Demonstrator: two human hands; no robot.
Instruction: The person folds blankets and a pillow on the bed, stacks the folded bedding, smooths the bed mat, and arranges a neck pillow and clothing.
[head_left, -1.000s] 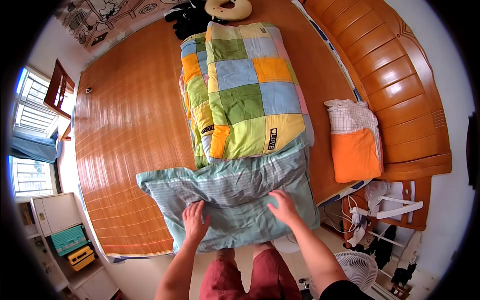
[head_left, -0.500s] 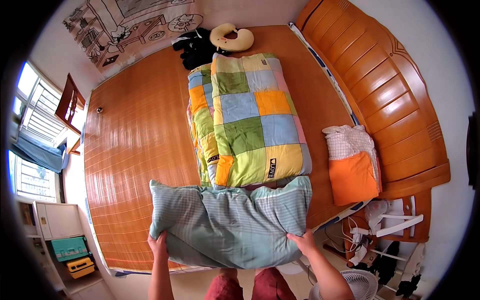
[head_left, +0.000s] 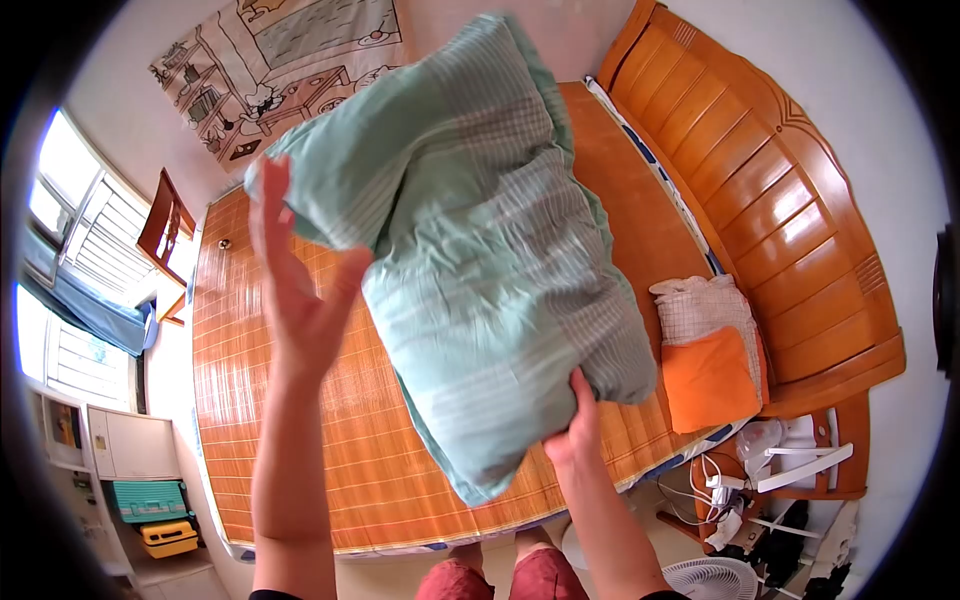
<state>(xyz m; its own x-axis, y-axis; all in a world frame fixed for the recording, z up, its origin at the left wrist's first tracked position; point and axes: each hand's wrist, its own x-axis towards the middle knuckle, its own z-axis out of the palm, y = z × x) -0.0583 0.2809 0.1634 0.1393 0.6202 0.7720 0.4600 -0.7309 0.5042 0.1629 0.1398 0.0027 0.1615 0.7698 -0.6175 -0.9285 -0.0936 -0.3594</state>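
Note:
A green pillow [head_left: 470, 270] with grey stripes is held up over the bed [head_left: 300, 430], tilted, its far end near the back wall. My right hand [head_left: 577, 425] grips its lower right edge, thumb on top. My left hand [head_left: 305, 290] is raised at the pillow's left side, fingers spread and slightly blurred. It holds nothing, and I cannot tell whether it touches the fabric. The patchwork quilt is hidden behind the pillow.
A folded orange and white checked cloth [head_left: 710, 375] lies by the wooden headboard [head_left: 760, 190]. At the lower right are a fan [head_left: 710, 580] and cables [head_left: 700, 490]. Teal [head_left: 148, 500] and yellow cases [head_left: 168, 537] sit on a shelf at left.
The pillow has gone from lying crosswise near me to raised and turned lengthwise, covering the quilt. My left hand has let go of it and moved up; my right hand still grips it.

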